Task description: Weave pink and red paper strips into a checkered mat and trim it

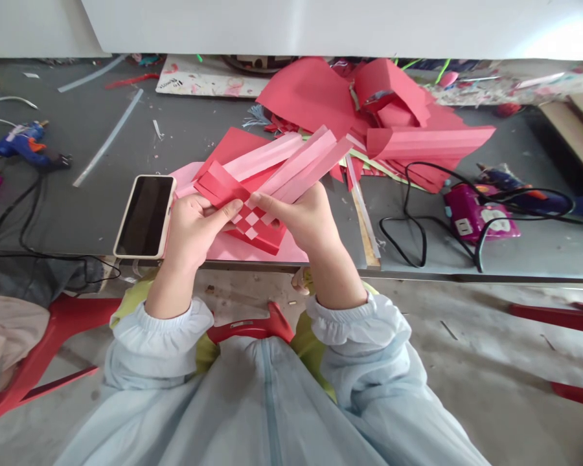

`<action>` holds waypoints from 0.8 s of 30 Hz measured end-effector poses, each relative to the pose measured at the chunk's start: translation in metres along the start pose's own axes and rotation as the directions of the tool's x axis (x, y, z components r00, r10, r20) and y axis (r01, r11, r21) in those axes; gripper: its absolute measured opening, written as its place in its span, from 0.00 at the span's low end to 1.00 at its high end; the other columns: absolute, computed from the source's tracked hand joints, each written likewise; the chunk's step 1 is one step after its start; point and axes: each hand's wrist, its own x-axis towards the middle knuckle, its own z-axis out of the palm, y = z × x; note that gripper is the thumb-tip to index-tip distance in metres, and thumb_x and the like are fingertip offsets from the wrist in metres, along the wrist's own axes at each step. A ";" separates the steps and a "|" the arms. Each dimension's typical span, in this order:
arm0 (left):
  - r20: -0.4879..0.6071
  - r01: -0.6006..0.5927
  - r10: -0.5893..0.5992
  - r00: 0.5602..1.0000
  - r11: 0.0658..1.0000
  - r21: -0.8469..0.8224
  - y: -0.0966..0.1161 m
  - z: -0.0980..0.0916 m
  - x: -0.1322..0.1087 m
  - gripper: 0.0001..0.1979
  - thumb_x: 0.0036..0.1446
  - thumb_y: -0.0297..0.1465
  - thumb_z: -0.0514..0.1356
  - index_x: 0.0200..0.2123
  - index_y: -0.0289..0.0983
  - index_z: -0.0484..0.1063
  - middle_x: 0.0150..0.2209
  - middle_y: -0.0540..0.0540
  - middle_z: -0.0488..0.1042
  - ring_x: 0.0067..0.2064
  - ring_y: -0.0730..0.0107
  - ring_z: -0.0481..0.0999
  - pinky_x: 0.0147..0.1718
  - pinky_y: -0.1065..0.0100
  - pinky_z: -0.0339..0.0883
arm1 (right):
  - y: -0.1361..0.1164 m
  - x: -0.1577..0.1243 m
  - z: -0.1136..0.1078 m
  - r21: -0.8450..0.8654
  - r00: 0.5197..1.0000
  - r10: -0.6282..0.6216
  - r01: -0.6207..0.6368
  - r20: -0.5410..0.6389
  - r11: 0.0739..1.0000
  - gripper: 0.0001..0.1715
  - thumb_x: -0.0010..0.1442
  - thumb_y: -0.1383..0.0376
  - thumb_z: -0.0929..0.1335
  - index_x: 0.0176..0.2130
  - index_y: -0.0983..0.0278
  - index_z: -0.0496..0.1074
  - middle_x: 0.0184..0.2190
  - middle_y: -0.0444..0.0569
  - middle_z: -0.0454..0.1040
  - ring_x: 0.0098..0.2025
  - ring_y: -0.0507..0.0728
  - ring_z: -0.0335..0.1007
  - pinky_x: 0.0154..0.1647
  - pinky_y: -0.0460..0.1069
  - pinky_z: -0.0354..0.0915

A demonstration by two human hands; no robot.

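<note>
Between my two hands is a piece of woven paper strips (251, 219), red and pink, with a small checkered patch near its lower corner. My left hand (194, 226) pinches its left side, thumb on top at the red strips. My right hand (305, 217) grips the other side, its thumb pressed beside the checks. Loose pink strips (301, 162) fan out toward the upper right. Beneath lie a red sheet (240, 145) and a pink sheet (286, 251) on the table. The fingers under the weave are mostly hidden.
Left of my hands lies a phone (144, 217). Red paper (315, 97) is heaped behind them. A purple box (480, 210) with black cable (425, 239) sits at right. A blue glue gun (26, 142) is at far left, near a glue stick (109, 137). Red stools (63, 330) stand below.
</note>
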 end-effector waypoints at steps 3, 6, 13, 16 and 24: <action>0.014 -0.025 0.025 1.000 1.000 -0.006 0.000 0.001 -0.001 0.17 0.43 0.44 0.75 0.27 0.37 0.80 0.25 0.48 0.80 0.28 0.68 0.80 0.32 0.67 0.78 | 0.001 0.000 -0.001 0.061 1.000 0.000 -0.002 0.028 0.998 0.19 0.50 0.54 0.78 0.22 0.62 0.70 0.18 0.43 0.69 0.22 0.50 0.64 0.19 0.47 0.61; 0.025 0.002 -0.001 1.000 0.998 -0.063 0.004 0.002 -0.002 0.18 0.44 0.46 0.74 0.27 0.37 0.80 0.26 0.48 0.79 0.29 0.67 0.81 0.32 0.66 0.79 | 0.003 0.001 -0.002 0.108 1.000 0.003 -0.004 0.005 0.994 0.19 0.51 0.54 0.77 0.22 0.62 0.71 0.19 0.44 0.70 0.21 0.50 0.64 0.19 0.47 0.62; 0.038 0.020 -0.019 0.999 0.999 -0.035 0.008 0.000 -0.003 0.20 0.45 0.49 0.73 0.23 0.37 0.78 0.25 0.48 0.78 0.31 0.62 0.82 0.32 0.62 0.81 | 0.005 0.003 -0.006 0.153 1.000 -0.022 0.023 -0.006 0.988 0.15 0.49 0.58 0.78 0.24 0.63 0.73 0.21 0.44 0.73 0.23 0.51 0.68 0.22 0.48 0.64; 0.043 0.004 -0.004 0.999 1.000 -0.010 0.008 -0.001 -0.003 0.20 0.45 0.48 0.73 0.21 0.37 0.77 0.23 0.49 0.76 0.30 0.62 0.82 0.32 0.63 0.81 | 0.004 0.004 -0.009 0.142 0.999 -0.032 0.029 0.024 0.989 0.14 0.48 0.61 0.79 0.23 0.63 0.73 0.21 0.44 0.73 0.24 0.52 0.69 0.23 0.49 0.66; 0.044 0.008 -0.007 0.999 1.000 -0.025 0.008 0.000 -0.003 0.22 0.45 0.50 0.72 0.19 0.38 0.74 0.21 0.50 0.75 0.28 0.63 0.82 0.31 0.63 0.82 | 0.001 0.003 -0.012 0.142 0.998 -0.046 0.041 0.030 0.989 0.11 0.47 0.63 0.79 0.24 0.63 0.75 0.23 0.45 0.76 0.25 0.53 0.72 0.27 0.50 0.70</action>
